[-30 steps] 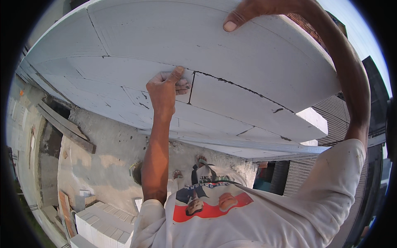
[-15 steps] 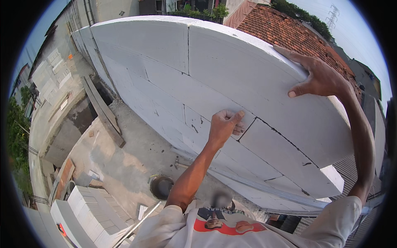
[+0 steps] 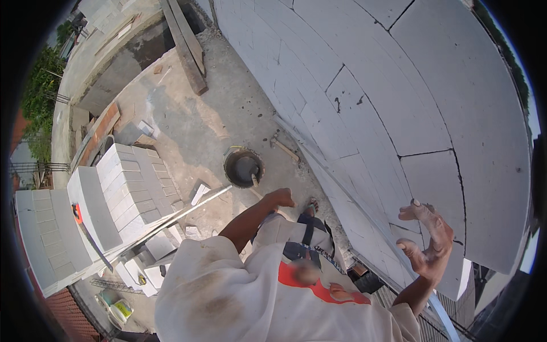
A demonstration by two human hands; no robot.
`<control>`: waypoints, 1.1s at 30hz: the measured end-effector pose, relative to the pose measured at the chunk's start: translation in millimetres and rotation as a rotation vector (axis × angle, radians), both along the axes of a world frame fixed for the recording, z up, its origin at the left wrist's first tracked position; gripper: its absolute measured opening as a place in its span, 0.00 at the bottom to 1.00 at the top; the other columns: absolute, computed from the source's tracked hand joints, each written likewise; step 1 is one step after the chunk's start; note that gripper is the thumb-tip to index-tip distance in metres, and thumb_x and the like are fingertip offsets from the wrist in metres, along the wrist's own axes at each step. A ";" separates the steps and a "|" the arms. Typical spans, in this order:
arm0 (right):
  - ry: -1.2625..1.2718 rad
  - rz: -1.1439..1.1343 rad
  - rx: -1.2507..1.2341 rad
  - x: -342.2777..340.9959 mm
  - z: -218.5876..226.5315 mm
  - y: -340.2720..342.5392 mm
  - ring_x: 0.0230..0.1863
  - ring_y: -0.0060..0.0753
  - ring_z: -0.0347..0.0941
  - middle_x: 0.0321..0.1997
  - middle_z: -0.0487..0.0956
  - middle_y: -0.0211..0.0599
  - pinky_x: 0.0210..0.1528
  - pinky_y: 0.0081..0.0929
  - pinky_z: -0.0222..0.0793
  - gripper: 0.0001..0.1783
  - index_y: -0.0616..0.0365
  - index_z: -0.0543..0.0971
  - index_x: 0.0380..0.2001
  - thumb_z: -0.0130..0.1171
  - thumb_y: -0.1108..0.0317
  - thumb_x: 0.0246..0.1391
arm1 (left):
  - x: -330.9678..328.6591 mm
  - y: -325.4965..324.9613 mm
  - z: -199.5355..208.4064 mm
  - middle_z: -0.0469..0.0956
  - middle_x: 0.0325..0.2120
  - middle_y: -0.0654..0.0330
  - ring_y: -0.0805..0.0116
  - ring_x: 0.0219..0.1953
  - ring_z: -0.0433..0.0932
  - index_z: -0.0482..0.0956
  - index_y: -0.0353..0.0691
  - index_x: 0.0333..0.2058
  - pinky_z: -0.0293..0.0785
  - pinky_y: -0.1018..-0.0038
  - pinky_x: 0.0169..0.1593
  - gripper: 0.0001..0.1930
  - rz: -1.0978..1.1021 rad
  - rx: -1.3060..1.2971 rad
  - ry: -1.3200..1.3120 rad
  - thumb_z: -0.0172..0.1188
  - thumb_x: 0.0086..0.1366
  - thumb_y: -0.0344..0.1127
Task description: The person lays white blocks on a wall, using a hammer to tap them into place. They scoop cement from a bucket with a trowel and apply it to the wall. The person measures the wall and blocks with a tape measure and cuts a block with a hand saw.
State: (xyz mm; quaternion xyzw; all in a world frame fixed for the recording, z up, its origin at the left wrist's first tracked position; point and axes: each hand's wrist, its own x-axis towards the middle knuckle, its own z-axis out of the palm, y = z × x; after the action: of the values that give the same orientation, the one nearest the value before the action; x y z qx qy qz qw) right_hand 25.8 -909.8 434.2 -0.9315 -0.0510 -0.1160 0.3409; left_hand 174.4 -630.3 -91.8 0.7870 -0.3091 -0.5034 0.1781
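My left hand (image 3: 281,198) is in front of my body, its fingers curled closed and nothing visible in it; its inner side is hidden. Beyond it, on the concrete floor, stands a round dark bucket (image 3: 233,172) with grey stuff inside and what looks like a tool handle at its rim. My right hand (image 3: 431,238) is raised in front of the white block wall (image 3: 424,125), with fingers bent and spread, thumb apart, holding nothing. Whitish dust covers its fingers. Dark joints run between the wall's large blocks, and the top course reaches the right side.
A hammer (image 3: 285,149) lies near the wall's foot. A long metal bar (image 3: 364,214) slants along the wall. At left are stacked white blocks (image 3: 128,182), a handsaw (image 3: 91,235) with an orange handle, and a long pale pole (image 3: 196,210). Planks (image 3: 187,48) lie farther off.
My view has turned down and left. My right hand has come off the wall's top edge, and my left hand has left the wall face and dropped toward my body.
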 end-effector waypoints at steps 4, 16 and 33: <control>0.839 -0.488 0.375 -53.8 -264.9 54.0 0.60 0.47 0.79 0.61 0.81 0.58 0.66 0.41 0.72 0.40 0.64 0.70 0.72 0.62 0.46 0.70 | -44.9 67.8 30.4 0.70 0.69 0.38 0.48 0.67 0.75 0.70 0.30 0.69 0.71 0.56 0.68 0.48 0.040 0.120 0.514 0.63 0.64 0.66; 1.562 0.060 -0.012 -139.7 -431.7 112.3 0.53 0.53 0.85 0.48 0.87 0.61 0.56 0.45 0.79 0.44 0.72 0.86 0.45 0.65 0.31 0.58 | -133.4 132.7 0.4 0.69 0.68 0.35 0.36 0.70 0.70 0.67 0.42 0.72 0.70 0.41 0.67 0.41 0.241 0.350 0.453 0.62 0.65 0.56; 0.960 -0.234 0.065 100.1 -1037.8 34.6 0.56 0.59 0.80 0.50 0.82 0.56 0.59 0.50 0.77 0.28 0.61 0.77 0.57 0.71 0.63 0.56 | -178.7 98.0 -137.8 0.74 0.55 0.47 0.42 0.59 0.76 0.84 0.45 0.50 0.75 0.48 0.60 0.21 0.719 0.588 -0.030 0.73 0.59 0.43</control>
State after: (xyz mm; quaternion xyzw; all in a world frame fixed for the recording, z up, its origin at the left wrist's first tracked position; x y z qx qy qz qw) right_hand 125.9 -875.2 -603.5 -0.8682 0.2204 0.2871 0.3394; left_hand -4.3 -532.4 -229.6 0.8684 0.1368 -0.4646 0.1061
